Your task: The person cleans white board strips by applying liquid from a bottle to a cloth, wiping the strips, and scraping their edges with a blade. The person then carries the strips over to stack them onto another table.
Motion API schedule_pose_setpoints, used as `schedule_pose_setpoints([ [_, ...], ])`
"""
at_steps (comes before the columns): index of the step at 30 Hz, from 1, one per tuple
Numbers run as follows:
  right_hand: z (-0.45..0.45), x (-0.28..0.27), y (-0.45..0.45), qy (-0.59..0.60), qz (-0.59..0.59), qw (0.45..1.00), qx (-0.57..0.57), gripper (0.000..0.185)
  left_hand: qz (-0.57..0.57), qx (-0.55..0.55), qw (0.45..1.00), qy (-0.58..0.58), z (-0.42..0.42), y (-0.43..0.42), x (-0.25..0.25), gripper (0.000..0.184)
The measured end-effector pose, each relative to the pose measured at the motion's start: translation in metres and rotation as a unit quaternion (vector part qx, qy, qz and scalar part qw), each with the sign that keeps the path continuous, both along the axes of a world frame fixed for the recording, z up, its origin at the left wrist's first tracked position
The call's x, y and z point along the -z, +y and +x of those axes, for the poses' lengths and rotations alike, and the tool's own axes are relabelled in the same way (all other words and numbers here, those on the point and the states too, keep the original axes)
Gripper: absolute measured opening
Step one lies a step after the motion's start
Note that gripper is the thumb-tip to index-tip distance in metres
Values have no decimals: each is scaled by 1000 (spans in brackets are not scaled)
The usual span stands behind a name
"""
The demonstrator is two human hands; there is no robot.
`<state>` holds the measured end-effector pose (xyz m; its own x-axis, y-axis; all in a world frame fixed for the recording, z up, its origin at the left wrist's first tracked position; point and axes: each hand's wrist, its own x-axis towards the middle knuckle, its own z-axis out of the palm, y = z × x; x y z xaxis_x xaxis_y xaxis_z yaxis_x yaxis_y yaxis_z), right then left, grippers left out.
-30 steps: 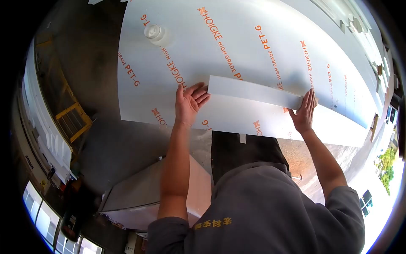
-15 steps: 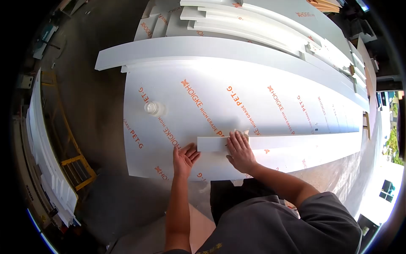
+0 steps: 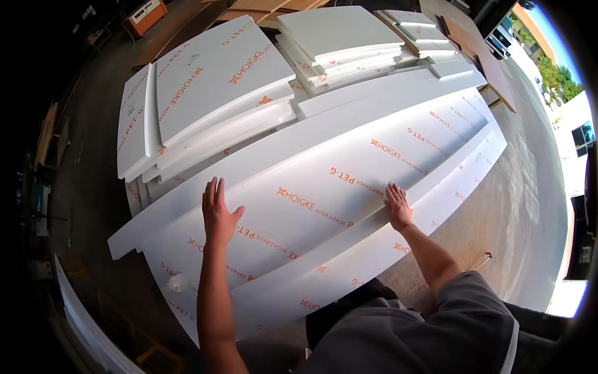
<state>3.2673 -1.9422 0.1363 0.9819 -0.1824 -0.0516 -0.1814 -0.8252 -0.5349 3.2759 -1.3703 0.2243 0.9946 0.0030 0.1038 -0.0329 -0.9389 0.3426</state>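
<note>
My left hand (image 3: 218, 215) is raised over the left part of a large white printed sheet (image 3: 299, 187), its fingers stretched and thumb apart, holding nothing I can see. My right hand (image 3: 397, 206) lies with fingers extended on a long narrow white strip (image 3: 349, 244), which rests along the near side of the sheet. Whether anything lies under the right palm is hidden. A small whitish translucent bottle (image 3: 178, 282) stands on the sheet near its left end, left of my left forearm.
Behind the sheet lie a long white board (image 3: 268, 146) and stacks of white panels (image 3: 215, 75), (image 3: 339, 34). Brown boards (image 3: 476, 59) lie at the far right. More white panels (image 3: 87, 330) stand at lower left. Concrete floor (image 3: 523, 187) runs along the right.
My view has turned and shifted, showing more panel stacks. My left hand has left the strip's end and is raised; my right hand is farther along the strip. A pale scrap seen beneath it no longer shows clearly.
</note>
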Motion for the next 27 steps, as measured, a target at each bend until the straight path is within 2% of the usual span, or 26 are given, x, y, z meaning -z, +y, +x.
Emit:
schedule_pose_setpoints([
  [1,25,-17,-12,35,83,991,94,46,28,-10,999,26,39,-3,19,98],
  [2,49,-33,-25,55,162,966,195,44,20,-27,999,40,43,7,42,97],
  [3,59,-32,-25,40,159,964,210,43,18,-38,998,55,49,10,57,97],
  [4,84,-17,-40,-52,147,980,127,42,33,-33,996,73,58,-10,58,97],
  [6,145,-22,-23,-257,66,964,-28,38,143,-119,982,38,55,-40,66,93],
  [7,175,-31,5,-264,74,961,-45,38,159,-110,980,47,58,-60,60,93],
  [9,222,-53,74,-286,89,951,-72,40,127,-25,991,23,34,-87,62,90],
  [10,240,-46,84,-287,90,952,-53,40,72,39,996,46,37,-120,51,89],
  [12,249,-23,139,-161,87,972,-149,69,-17,134,986,93,-17,-156,48,94],
  [13,254,-10,167,-113,-173,946,-249,76,-10,171,977,123,-44,-184,56,98],
  [15,237,-12,173,-124,-151,946,-259,71,2,192,965,177,-100,-208,69,108],
  [17,228,-27,160,-145,-94,944,-282,61,1,169,960,221,-147,-233,72,109],
  [19,229,-39,145,-172,-43,936,-303,52,15,148,975,167,-177,-227,100,111],
  [21,269,-15,68,-229,-57,959,-160,40,14,137,979,152,-184,-223,108,105],
  [22,281,-11,25,-238,-19,963,-123,36,15,110,985,134,-185,-223,112,100],
  [23,282,-13,-14,-252,20,964,-85,33,12,126,983,131,-184,-219,116,100],
  [25,248,-46,-59,-213,190,956,71,27,-7,119,984,134,-172,-208,124,90],
  [27,182,-62,-93,-187,254,940,126,27,-1,125,983,132,-155,-215,89,84],
])
